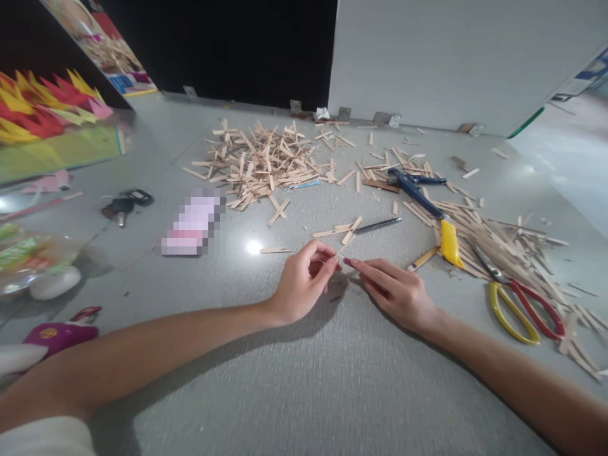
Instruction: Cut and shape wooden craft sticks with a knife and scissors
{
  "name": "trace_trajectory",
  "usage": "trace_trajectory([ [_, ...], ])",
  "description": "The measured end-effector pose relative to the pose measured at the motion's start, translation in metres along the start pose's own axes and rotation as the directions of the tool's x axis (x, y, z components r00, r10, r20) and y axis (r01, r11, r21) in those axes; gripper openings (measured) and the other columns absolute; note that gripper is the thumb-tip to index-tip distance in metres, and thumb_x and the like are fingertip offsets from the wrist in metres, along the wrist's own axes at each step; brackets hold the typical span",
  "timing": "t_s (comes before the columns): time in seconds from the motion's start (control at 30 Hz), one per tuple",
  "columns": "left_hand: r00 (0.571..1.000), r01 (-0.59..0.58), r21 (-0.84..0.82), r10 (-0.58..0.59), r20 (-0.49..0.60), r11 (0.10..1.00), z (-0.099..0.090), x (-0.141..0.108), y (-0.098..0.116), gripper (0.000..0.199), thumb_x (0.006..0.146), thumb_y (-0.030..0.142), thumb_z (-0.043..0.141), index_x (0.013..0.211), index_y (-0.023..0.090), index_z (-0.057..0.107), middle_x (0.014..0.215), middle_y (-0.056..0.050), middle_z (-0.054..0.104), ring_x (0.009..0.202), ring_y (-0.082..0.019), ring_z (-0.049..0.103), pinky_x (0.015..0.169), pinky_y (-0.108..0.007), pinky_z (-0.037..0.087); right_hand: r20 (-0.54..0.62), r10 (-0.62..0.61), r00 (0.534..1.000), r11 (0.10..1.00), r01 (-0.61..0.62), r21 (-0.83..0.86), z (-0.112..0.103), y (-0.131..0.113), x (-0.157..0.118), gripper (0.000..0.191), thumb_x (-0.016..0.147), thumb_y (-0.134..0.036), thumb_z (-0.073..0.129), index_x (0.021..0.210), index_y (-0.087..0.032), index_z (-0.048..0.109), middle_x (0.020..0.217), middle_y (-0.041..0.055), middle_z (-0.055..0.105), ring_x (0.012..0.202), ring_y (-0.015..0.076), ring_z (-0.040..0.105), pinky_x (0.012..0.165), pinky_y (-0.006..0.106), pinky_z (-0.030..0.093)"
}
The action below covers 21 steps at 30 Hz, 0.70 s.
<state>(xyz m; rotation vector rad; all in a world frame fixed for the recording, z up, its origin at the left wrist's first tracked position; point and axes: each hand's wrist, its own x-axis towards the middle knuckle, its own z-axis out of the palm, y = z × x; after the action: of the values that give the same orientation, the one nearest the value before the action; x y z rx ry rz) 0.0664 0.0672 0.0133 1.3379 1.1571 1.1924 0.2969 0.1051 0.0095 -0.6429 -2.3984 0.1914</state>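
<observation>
My left hand (304, 282) is closed in a pinch, thumb against forefinger, around a thin wooden craft stick (340, 251). Close by on the right, my right hand (396, 291) reaches in with its fingers stretched out. One fingertip with a dark purple nail comes up near the stick's end; I see nothing held in that hand. Just beyond the hands lie crossed craft-stick pieces (352, 230) and a dark pen (379, 225). A short cut stick (275, 251) rests left of them. Dark crumbs are scattered on the table (304, 392) beneath my fingers.
A heap of cut sticks (266, 158) lies at the back. To the right are a cutter with a yellow handle (450, 244), scissors (515, 304) and long sticks (494, 234). Keys (124, 204), a pixelated pink object (192, 225) and a purple-and-white tool (59, 339) are leftward.
</observation>
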Motion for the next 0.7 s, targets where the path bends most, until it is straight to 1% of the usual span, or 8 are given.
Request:
trace_trajectory([
  [0.1,1.000,0.005,0.015,-0.005,0.006,1.000,-0.0004,0.0002,0.0005,0.018,0.102,0.037,0.064,0.096,0.020,0.060,0.082,-0.004,0.074,0.051,-0.010,0.059,0.048,-0.020,0.049,0.002,0.003,1.000,1.000,-0.003,-0.011,0.0008,0.0000,-0.0003,0.050,0.110,-0.011,0.053,0.157,-0.026,0.059,0.111,0.0085,0.082,0.086,0.0155,0.081,0.069,0.023,0.067],
  [0.27,0.999,-0.045,0.102,0.046,-0.011,0.994,-0.0013,0.0025,0.0017,0.021,0.104,0.038,0.061,0.092,0.021,0.060,0.073,0.000,0.064,0.061,-0.013,0.059,0.052,-0.021,0.046,0.005,0.051,0.999,0.999,-0.051,-0.017,0.0016,-0.0010,-0.0007,0.052,0.110,-0.012,0.053,0.159,-0.028,0.058,0.112,0.0080,0.081,0.089,0.0167,0.081,0.075,0.025,0.069],
  [0.4,0.999,-0.034,0.097,0.034,-0.006,0.995,-0.0011,0.0035,-0.0013,0.026,0.105,0.043,0.059,0.091,0.022,0.057,0.068,0.003,0.058,0.057,-0.012,0.054,0.051,-0.022,0.041,-0.002,0.047,0.999,0.996,-0.047,-0.072,0.0014,-0.0024,-0.0011,0.050,0.110,-0.013,0.054,0.158,-0.027,0.058,0.110,0.0082,0.080,0.089,0.0172,0.081,0.074,0.025,0.069],
  [0.5,0.999,-0.036,0.085,0.036,-0.007,0.996,-0.0005,0.0036,-0.0044,0.026,0.106,0.044,0.057,0.091,0.022,0.054,0.066,0.004,0.054,0.055,-0.011,0.049,0.049,-0.021,0.038,-0.009,0.040,0.999,0.994,-0.041,-0.098,0.0011,-0.0032,-0.0012,0.052,0.110,-0.013,0.054,0.160,-0.028,0.056,0.108,0.0078,0.080,0.088,0.0174,0.080,0.073,0.024,0.068],
  [0.57,0.999,-0.035,0.070,0.035,-0.003,0.997,-0.0003,0.0038,-0.0053,0.026,0.106,0.044,0.056,0.091,0.023,0.053,0.065,0.005,0.053,0.055,-0.011,0.049,0.048,-0.021,0.037,-0.011,0.039,0.999,0.994,-0.040,-0.100,0.0011,-0.0033,-0.0013,0.053,0.110,-0.012,0.053,0.160,-0.028,0.055,0.108,0.0077,0.080,0.088,0.0175,0.080,0.071,0.024,0.068],
  [0.7,1.000,0.001,0.056,-0.002,0.012,0.998,-0.0005,0.0046,-0.0037,0.023,0.106,0.042,0.056,0.094,0.023,0.053,0.065,0.004,0.057,0.053,-0.011,0.049,0.047,-0.021,0.036,-0.024,0.026,0.999,0.993,-0.029,-0.113,0.0018,-0.0029,-0.0018,0.050,0.110,-0.011,0.054,0.157,-0.026,0.058,0.108,0.0085,0.080,0.087,0.0177,0.080,0.069,0.025,0.067],
])
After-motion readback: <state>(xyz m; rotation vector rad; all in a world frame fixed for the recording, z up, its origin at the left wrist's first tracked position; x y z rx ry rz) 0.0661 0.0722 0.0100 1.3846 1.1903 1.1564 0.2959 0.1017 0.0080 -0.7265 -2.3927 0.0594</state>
